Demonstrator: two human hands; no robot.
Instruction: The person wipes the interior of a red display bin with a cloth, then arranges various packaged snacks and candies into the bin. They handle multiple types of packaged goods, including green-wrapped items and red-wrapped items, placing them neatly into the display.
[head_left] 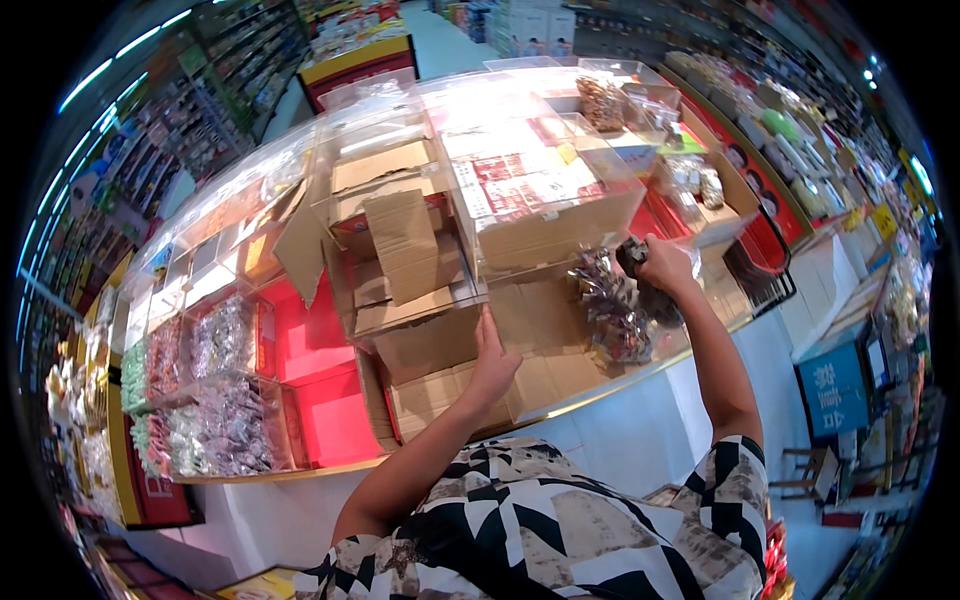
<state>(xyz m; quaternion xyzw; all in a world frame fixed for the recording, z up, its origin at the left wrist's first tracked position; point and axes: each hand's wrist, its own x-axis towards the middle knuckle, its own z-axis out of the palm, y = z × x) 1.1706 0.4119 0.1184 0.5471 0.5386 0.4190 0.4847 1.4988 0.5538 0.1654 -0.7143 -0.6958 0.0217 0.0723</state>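
My right hand (664,266) grips something small and dark, seemingly a packet (632,255), above the right part of a cardboard-lined bin. Below and beside it lies a loose heap of small shiny wrapped packets (618,325) in dark and clear film. My left hand (490,362) has its fingers stretched out, against the near corner of a clear acrylic bin with cardboard (468,312) inside. Nothing shows in that hand. Between the hands the cardboard lining (540,320) lies bare. A folded cardboard flap (400,245) leans in the bin ahead of my left hand.
At the left, bins hold bagged sweets (220,425) beside red-lined compartments (335,410). White cartons with red print (525,180) lie under clear acrylic ahead. A red basket with a black handle (765,250) stands at the right, and a blue box (838,395) beyond the aisle.
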